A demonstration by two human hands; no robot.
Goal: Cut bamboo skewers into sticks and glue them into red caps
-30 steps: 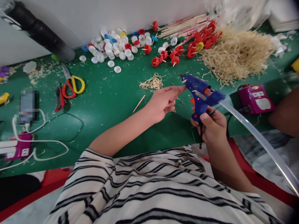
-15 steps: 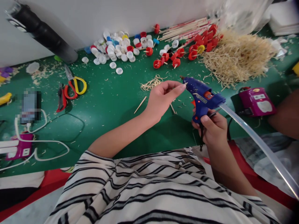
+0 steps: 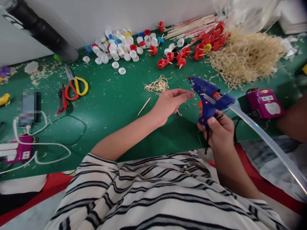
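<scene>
My right hand is wrapped round the handle of a blue hot glue gun, its nozzle pointing to the upper left. A long clear glue stick runs out of its back end. Just left of the gun's body, my left hand has thumb and forefinger pinched together. Whatever may be between those fingertips is too small to make out. Beyond this hand lies a small heap of thin wood shavings, and a short wooden stick rests on the green table beside the wrist.
Bottle caps, red caps on sticks, wooden sticks and a shavings pile line the back. Scissors, red pliers, a phone and white cable lie left. A magenta power socket stands right.
My left fingertips have come away from the glue gun's front and moved slightly down and right. The gun has shifted a little to the right in my right hand's grip.
</scene>
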